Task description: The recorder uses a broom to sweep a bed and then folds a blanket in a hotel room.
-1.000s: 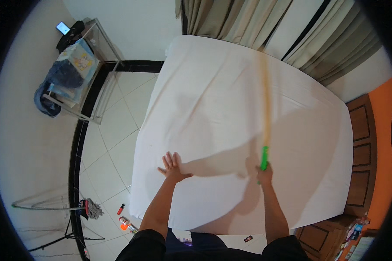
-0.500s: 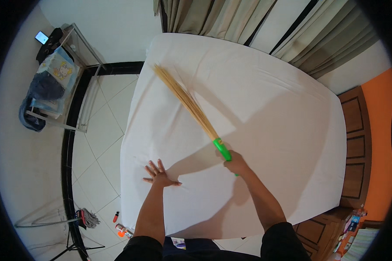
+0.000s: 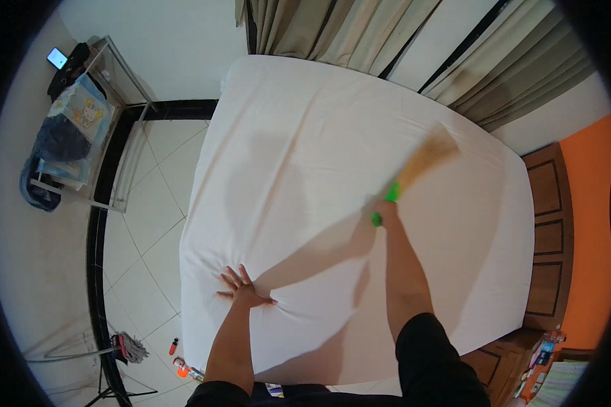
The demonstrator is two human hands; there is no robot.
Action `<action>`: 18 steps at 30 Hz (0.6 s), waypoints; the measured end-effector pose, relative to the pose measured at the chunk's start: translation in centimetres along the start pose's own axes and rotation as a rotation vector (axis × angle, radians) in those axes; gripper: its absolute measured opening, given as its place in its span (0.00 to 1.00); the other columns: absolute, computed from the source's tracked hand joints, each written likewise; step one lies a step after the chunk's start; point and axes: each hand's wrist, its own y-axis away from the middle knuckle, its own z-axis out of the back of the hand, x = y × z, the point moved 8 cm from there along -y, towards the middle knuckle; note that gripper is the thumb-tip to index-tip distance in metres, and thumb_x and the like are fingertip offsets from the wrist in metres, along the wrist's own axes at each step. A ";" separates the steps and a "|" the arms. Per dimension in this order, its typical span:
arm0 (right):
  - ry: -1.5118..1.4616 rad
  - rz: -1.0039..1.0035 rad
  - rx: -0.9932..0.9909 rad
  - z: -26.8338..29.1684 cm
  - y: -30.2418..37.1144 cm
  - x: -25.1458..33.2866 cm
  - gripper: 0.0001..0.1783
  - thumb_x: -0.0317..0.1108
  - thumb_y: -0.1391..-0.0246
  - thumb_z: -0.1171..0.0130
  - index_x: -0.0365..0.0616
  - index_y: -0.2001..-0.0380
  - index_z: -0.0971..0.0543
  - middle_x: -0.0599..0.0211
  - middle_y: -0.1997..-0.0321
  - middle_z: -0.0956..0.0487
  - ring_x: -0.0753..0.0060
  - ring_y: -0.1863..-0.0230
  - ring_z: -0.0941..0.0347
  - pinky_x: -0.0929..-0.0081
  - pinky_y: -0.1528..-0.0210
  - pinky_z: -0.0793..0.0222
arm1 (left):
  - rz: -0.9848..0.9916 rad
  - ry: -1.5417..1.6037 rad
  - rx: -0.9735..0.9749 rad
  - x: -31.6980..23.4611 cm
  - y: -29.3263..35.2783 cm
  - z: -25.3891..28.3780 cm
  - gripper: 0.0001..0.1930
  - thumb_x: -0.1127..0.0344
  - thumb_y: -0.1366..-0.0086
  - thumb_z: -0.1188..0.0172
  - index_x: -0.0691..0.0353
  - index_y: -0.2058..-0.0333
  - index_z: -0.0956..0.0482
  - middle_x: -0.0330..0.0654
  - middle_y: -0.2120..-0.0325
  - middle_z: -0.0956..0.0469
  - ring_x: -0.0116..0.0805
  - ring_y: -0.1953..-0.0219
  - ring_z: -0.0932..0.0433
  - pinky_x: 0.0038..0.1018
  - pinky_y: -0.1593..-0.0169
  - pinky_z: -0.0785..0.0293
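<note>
A bed mattress under a white fitted sheet fills the middle of the view. My right hand is closed round the green handle of a straw bed broom. Its bristles fan out toward the far right of the bed and are smeared by motion; whether they touch the sheet I cannot tell. Pressed flat on the sheet at the near left, my left hand has its fingers spread. Creases run out from under that palm.
A metal rack with hung cloths and a bag stands at the left wall. Nearby on the tiled floor are a mop, a tripod and small bottles. Curtains hang behind the bed; its wooden headboard is at right.
My right hand has swung the broom from the far left to the far right and moved farther away from me. My left hand stays spread on the sheet.
</note>
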 end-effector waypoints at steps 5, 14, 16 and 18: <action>0.259 0.249 0.625 -12.2 17.3 11.3 0.13 0.27 0.70 0.47 0.38 0.74 0.33 0.60 0.77 0.28 0.71 0.86 0.34 0.72 0.86 0.37 | 0.164 -0.017 0.027 6.3 0.6 1.0 0.74 0.32 0.79 0.36 0.59 0.47 0.85 0.57 0.47 0.89 0.59 0.45 0.89 0.69 0.54 0.72; -0.306 0.087 0.072 -5.8 10.8 12.0 0.09 0.29 0.66 0.51 0.38 0.76 0.31 0.61 0.83 0.29 0.69 0.86 0.34 0.71 0.84 0.37 | 0.157 -0.023 0.023 4.7 0.9 1.3 0.72 0.33 0.77 0.36 0.54 0.45 0.81 0.53 0.45 0.87 0.55 0.43 0.87 0.67 0.52 0.71; -0.402 0.047 0.271 -8.0 7.3 9.4 0.07 0.30 0.65 0.50 0.40 0.77 0.30 0.61 0.82 0.29 0.70 0.87 0.34 0.71 0.85 0.38 | 0.091 -0.030 0.025 2.0 0.3 0.7 0.72 0.33 0.77 0.36 0.54 0.45 0.81 0.53 0.45 0.86 0.55 0.43 0.87 0.67 0.52 0.71; 0.083 0.129 0.387 -14.8 14.5 9.3 0.07 0.30 0.64 0.49 0.40 0.78 0.30 0.60 0.81 0.28 0.68 0.84 0.32 0.69 0.83 0.36 | 0.138 -0.030 0.012 4.2 0.2 0.9 0.72 0.33 0.78 0.36 0.53 0.45 0.81 0.53 0.45 0.86 0.55 0.43 0.87 0.67 0.52 0.71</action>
